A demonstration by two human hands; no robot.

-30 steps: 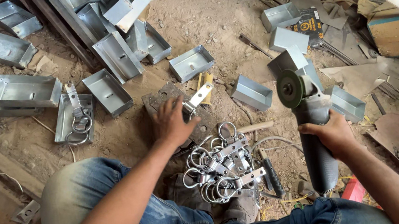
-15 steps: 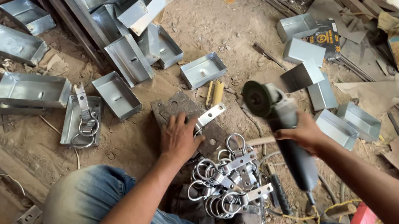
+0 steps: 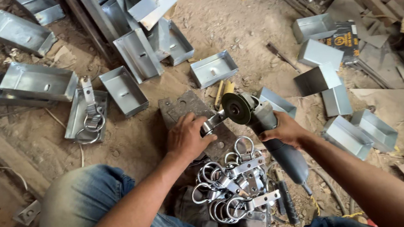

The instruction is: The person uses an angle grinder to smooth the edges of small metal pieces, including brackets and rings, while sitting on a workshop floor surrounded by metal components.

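The left hand (image 3: 187, 137) pins a metal bracket (image 3: 213, 122) on a dark steel plate (image 3: 186, 107), fingers curled around it. Just right, the right hand (image 3: 284, 131) grips an angle grinder (image 3: 263, 127), disc (image 3: 236, 108) touching the bracket's far end.

Left hand (image 3: 187, 137) pins a metal strip (image 3: 213, 123) — right hand (image 3: 284, 131) holds the angle grinder (image 3: 263, 122) against it.

Metal strap piece (image 3: 211, 123): small, silvery, flat, lying on the dark steel plate (image 3: 189, 111) on the dirt floor, one end pinned under the left hand (image 3: 188, 137), the other end sticking out toward the grinder. Angle grinder (image 3: 270, 139): grey body, dark round disc (image 3: 236, 108) up front, disc edge right at the strap's free end. Right hand (image 3: 286, 129) wrapped round the body, handle trailing back toward the person.
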